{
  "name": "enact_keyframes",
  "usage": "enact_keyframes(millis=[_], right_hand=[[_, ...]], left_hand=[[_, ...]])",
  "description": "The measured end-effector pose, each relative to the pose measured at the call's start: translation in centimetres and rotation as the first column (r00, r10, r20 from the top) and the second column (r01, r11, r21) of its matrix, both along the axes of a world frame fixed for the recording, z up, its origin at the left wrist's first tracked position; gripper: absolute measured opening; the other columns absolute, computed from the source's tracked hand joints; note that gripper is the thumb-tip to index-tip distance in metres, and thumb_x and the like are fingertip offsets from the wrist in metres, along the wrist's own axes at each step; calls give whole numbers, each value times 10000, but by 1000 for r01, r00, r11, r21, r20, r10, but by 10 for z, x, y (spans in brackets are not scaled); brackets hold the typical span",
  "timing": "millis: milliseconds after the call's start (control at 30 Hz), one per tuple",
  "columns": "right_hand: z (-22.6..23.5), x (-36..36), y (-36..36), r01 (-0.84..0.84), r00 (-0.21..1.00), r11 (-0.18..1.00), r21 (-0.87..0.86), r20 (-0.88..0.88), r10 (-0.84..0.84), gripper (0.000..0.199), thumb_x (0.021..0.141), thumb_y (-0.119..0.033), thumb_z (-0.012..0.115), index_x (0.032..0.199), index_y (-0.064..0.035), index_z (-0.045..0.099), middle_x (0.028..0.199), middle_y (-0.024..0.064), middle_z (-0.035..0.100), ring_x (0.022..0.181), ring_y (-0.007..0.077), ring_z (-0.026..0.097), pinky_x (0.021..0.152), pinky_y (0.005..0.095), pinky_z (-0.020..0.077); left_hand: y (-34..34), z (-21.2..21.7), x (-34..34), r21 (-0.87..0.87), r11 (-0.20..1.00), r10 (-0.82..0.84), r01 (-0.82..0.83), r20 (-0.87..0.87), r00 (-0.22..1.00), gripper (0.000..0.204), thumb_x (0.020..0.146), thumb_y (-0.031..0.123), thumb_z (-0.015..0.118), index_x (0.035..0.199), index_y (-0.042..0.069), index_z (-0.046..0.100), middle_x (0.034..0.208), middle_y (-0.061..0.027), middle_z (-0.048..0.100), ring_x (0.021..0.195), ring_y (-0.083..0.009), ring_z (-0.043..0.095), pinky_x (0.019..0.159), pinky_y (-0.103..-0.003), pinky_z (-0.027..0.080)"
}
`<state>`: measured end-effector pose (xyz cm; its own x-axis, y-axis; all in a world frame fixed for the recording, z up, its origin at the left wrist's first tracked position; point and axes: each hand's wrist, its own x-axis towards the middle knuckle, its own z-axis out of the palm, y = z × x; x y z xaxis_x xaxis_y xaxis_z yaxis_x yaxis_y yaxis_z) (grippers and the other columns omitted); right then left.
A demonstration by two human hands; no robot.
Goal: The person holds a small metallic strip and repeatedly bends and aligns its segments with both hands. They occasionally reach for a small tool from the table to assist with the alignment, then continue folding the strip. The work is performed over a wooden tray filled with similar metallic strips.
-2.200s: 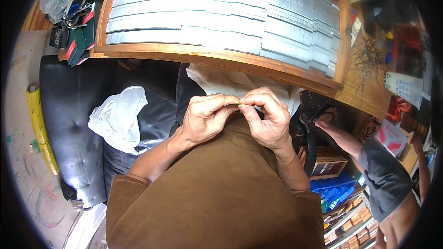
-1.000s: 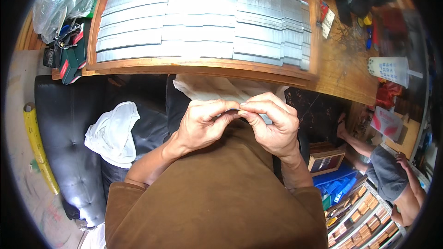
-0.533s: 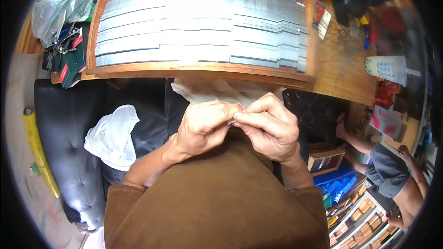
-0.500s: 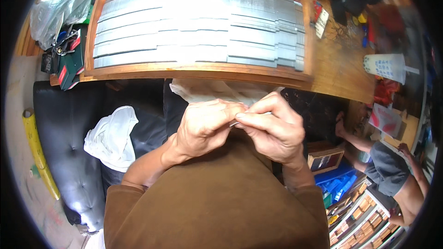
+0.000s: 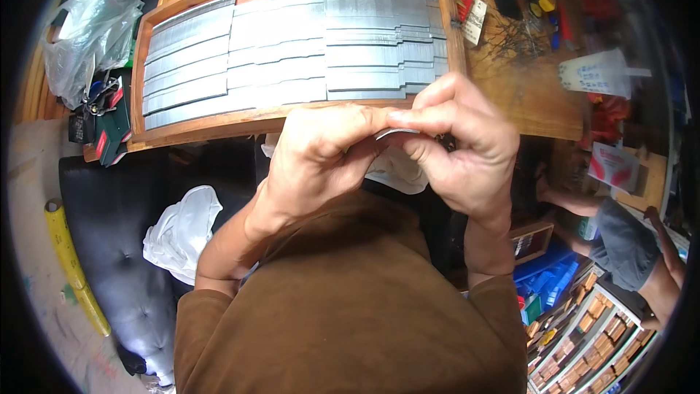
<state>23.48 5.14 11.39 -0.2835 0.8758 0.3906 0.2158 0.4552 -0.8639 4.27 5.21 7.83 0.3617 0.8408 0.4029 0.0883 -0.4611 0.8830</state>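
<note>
My left hand (image 5: 317,149) and my right hand (image 5: 467,149) meet in front of my chest, fingers closed in pinches. Between their fingertips shows the edge of a thin, pale, slightly curved strip (image 5: 396,132); the fingers hide the rest of it. Just beyond the hands is a shallow wooden tray (image 5: 219,124), in which flat silvery metal strips (image 5: 277,51) lie in overlapping rows. The right hand's knuckles overlap the tray's near right corner in view.
A wooden table (image 5: 503,106) carries a lidded plastic cup (image 5: 594,73) at right. Plastic bags (image 5: 95,22) and dark boxes lie at left. A white cloth (image 5: 182,230) rests on a black padded seat (image 5: 109,248). Another person's legs (image 5: 623,241) show at right.
Both hands have risen toward the tray, still pinching the thin strip together. The view has shifted, so the tray sits a little farther left.
</note>
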Motion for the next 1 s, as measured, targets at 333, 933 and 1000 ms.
enact_keyframes(millis=[333, 933, 1000], right_hand=[[-42, -26, -42, 7, 1000, 989, -145, -29, -11, 160, 871, -145, 834, 958, -21, 783, 775, 67, 618, 682, 156, 580, 602, 287, 465], [-89, -37, -46, -161, 985, 931, -327, -112, 131, 187, 818, 46, 810, 996, 0, 778, 885, 91, 712, 772, 162, 683, 669, 278, 547], [-92, -38, -50, -144, 981, 922, -360, -174, 86, 176, 825, 46, 806, 989, 8, 756, 890, 97, 713, 783, 167, 690, 681, 283, 554]], left_hand=[[-48, -14, -27, -317, 948, -36, 19, -46, 998, 251, 864, -35, 750, 1114, -11, 748, 851, -161, 758, 735, -251, 758, 646, -305, 573], [-84, -67, -41, -391, 904, 151, -173, -87, 985, 195, 886, -30, 740, 1080, -20, 756, 875, -166, 770, 751, -233, 767, 665, -285, 583], [-83, -66, -41, -396, 903, 145, -165, -80, 986, 192, 893, -23, 740, 1085, -23, 753, 882, -177, 766, 752, -249, 766, 665, -292, 581]])
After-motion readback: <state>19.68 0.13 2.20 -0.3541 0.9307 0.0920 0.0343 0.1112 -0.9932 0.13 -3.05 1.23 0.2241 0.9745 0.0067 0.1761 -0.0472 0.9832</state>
